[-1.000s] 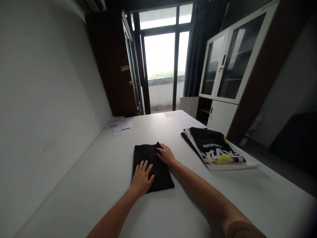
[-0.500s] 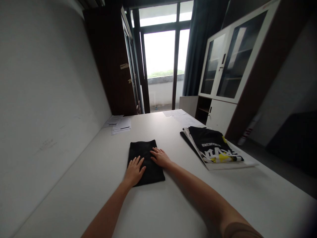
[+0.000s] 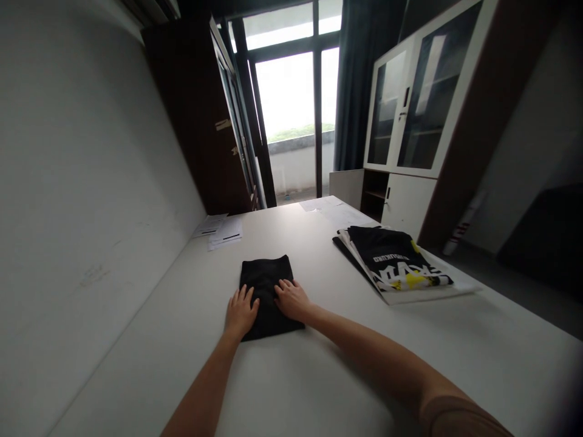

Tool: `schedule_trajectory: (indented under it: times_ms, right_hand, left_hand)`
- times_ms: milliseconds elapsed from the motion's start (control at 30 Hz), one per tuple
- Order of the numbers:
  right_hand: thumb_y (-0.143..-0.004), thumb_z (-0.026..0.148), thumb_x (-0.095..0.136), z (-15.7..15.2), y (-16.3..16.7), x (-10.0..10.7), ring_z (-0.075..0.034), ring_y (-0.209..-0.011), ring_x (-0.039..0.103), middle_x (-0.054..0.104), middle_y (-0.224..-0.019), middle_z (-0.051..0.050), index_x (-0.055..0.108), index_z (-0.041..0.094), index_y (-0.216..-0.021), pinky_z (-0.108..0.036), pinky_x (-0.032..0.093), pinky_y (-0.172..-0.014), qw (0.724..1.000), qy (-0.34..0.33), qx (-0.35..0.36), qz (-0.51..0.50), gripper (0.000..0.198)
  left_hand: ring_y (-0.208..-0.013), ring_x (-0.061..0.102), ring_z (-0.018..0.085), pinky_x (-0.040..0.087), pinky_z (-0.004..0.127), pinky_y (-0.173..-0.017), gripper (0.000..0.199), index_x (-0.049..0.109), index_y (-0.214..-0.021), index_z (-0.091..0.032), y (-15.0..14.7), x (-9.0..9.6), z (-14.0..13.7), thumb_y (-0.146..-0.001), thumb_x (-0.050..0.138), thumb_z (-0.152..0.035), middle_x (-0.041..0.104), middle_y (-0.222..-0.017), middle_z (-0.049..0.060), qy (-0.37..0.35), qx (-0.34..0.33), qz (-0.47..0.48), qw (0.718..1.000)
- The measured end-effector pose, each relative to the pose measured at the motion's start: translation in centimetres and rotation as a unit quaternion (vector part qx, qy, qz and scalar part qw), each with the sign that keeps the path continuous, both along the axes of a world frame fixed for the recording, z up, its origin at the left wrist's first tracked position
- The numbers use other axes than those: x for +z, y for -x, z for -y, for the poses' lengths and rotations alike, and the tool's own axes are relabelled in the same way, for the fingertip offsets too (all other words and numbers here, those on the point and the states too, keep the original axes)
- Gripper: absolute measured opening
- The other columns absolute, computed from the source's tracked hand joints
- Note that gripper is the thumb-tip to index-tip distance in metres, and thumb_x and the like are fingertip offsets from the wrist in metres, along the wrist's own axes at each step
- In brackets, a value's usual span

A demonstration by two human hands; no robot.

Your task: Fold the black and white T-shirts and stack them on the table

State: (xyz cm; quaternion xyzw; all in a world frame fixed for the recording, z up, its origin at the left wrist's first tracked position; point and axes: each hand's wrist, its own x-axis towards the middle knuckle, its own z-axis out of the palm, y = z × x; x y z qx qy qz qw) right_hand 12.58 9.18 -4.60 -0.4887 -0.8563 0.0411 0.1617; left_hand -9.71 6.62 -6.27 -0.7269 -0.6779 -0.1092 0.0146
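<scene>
A black garment (image 3: 266, 276), folded into a rectangle, lies flat on the white table (image 3: 191, 303). My left hand (image 3: 241, 311) rests on its left edge with the fingers spread. On the right side of the cloth lies my right hand (image 3: 293, 300), palm down, its fingers apart and slightly bent. Both hands touch the fabric from above, and neither grips it. What kind of garment it is cannot be made out.
To the right sits a stack of folded shirts (image 3: 387, 258), the top one black with white and yellow print. Paper sheets (image 3: 226, 233) lie at the far left by the wall, and more papers (image 3: 334, 210) at the far end. A glass-door cabinet (image 3: 412, 109) stands beyond.
My left hand has slid left to the garment's edge. My right hand has shifted slightly towards me, its fingers more bent. The view has turned a little.
</scene>
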Motion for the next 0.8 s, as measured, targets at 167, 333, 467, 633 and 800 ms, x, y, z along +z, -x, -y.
schedule_trajectory:
  times_ms: [167, 333, 467, 633, 800]
  right_hand:
    - [-0.101, 0.042, 0.046, 0.1, 0.9, -1.0, -0.032, -0.149, 0.033, 0.040, -0.160, -0.015, 0.051, 0.019, -0.149, -0.049, 0.026, -0.121, 1.000, 0.015, -0.007, -0.024, 0.054]
    - [-0.100, 0.053, 0.046, -1.5, -0.1, -1.3, -0.029, -0.154, 0.026, 0.034, -0.165, -0.011, 0.046, 0.022, -0.155, -0.048, 0.019, -0.125, 0.998, 0.052, 0.006, -0.032, 0.062]
    - [-0.100, 0.053, 0.047, -1.7, -0.1, -1.5, -0.029, -0.154, 0.025, 0.033, -0.165, -0.011, 0.046, 0.023, -0.155, -0.050, 0.015, -0.125, 0.998, 0.050, -0.007, -0.027, 0.062]
    - [-0.099, 0.054, 0.048, -1.9, -0.2, -1.6, -0.031, -0.154, 0.026, 0.034, -0.164, -0.012, 0.047, 0.024, -0.154, -0.053, 0.015, -0.124, 0.999, 0.048, -0.012, -0.022, 0.062]
    - [-0.100, 0.050, 0.050, -3.0, -1.3, -1.2, -0.027, -0.150, 0.034, 0.043, -0.160, -0.008, 0.053, 0.028, -0.149, -0.049, 0.022, -0.123, 0.999, 0.040, 0.002, -0.031, 0.055]
  left_hand:
    - [-0.148, 0.037, 0.031, 0.028, 0.050, -0.121, 0.053, 0.049, -0.152, -0.021, 0.6, -0.2, -0.3, -0.104, 0.040, -0.043, 0.037, -0.164, 0.012, -0.002, 0.009, 0.010, 1.000]
    - [-0.146, 0.041, 0.030, 0.028, 0.049, -0.121, 0.049, 0.055, -0.146, -0.020, 0.3, -0.3, -0.2, -0.103, 0.043, -0.038, 0.043, -0.160, 0.013, -0.022, 0.007, 0.023, 0.999]
    - [-0.143, 0.044, 0.029, 0.031, 0.048, -0.120, 0.046, 0.058, -0.142, -0.020, 0.3, -0.2, -0.1, -0.102, 0.045, -0.036, 0.047, -0.158, 0.012, -0.035, 0.004, 0.027, 0.999]
    - [-0.148, 0.035, 0.031, 0.025, 0.053, -0.123, 0.046, 0.057, -0.143, -0.020, -0.5, 0.6, 0.7, -0.100, 0.047, -0.033, 0.048, -0.157, 0.012, -0.069, 0.000, 0.021, 0.997]
    - [-0.147, 0.039, 0.027, 0.026, 0.051, -0.124, 0.052, 0.047, -0.152, -0.022, -2.2, 1.0, 2.0, -0.101, 0.046, -0.032, 0.048, -0.156, 0.010, -0.056, -0.107, 0.041, 0.992]
